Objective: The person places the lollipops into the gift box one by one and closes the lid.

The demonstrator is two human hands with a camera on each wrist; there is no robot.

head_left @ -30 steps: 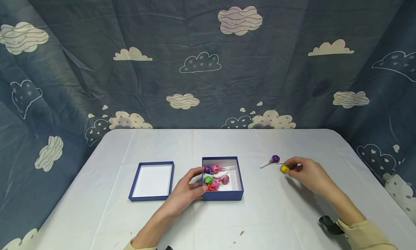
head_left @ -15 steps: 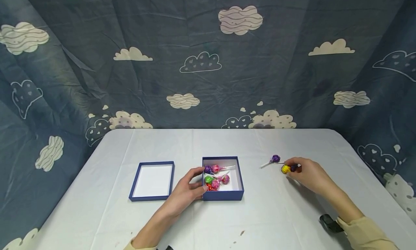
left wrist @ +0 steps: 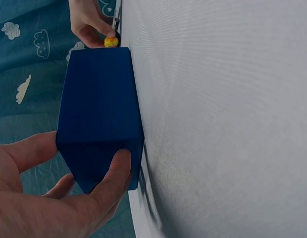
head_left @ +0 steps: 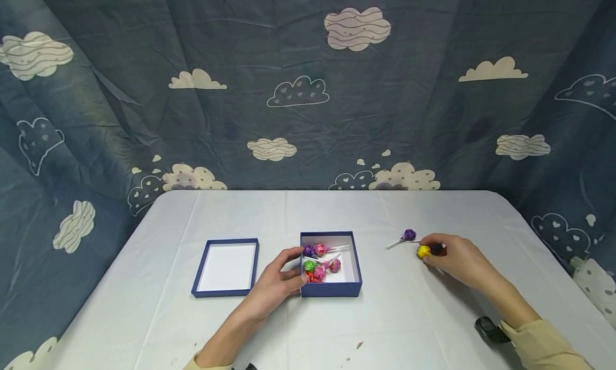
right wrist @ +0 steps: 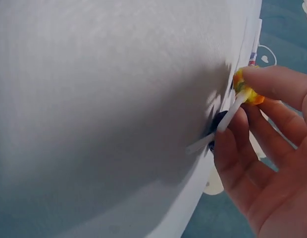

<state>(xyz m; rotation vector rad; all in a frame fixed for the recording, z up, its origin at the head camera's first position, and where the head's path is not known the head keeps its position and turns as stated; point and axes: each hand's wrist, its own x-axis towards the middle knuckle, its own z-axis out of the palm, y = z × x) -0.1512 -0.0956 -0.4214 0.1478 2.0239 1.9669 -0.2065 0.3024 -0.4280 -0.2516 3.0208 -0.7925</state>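
Note:
In the head view my left hand [head_left: 274, 284] grips the left side of a blue box [head_left: 332, 290] with a white inside. The left wrist view shows its fingers spread over the box's end and edge. Several wrapped lollipops [head_left: 320, 272] lie in the box, pink, green, red and purple. At right, my right hand [head_left: 454, 257] pinches a yellow lollipop [right wrist: 250, 94] by its wrapped head. A dark lollipop [right wrist: 220, 121] sits right by those fingers, partly hidden, its white stick pointing out. Just left of this hand, a purple lollipop [head_left: 409, 234] lies on the table.
The blue-rimmed box lid [head_left: 226, 293] lies inside-up left of the box. A white cloth [head_left: 385, 327] covers the table, with a few small brown marks near the front. A dark cloud-print curtain [head_left: 298, 33] hangs behind and at both sides.
The yellow lollipop has turned slightly in the right fingers, and more of its head shows. The left hand and the box stay in place.

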